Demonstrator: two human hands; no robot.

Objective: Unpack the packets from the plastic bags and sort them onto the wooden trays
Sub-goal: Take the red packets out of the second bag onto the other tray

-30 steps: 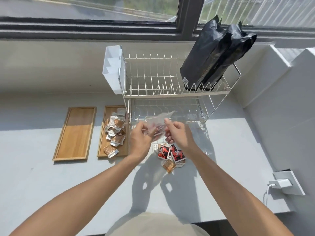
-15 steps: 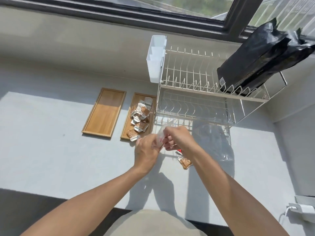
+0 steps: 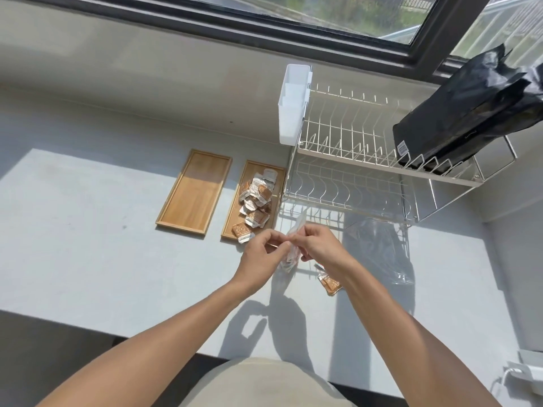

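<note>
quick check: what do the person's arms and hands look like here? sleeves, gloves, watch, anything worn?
Both arms are bare along the whole visible forearm: no sleeves in frame. The left hand and right hand have no gloves, and no rings, watch or wristbands show. The only clothing in view is a beige garment at the bottom edge.

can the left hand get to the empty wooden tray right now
Probably not at once: the left hand is pinching the clear plastic bag together with the right hand. The path to the empty wooden tray itself looks clear.
</note>
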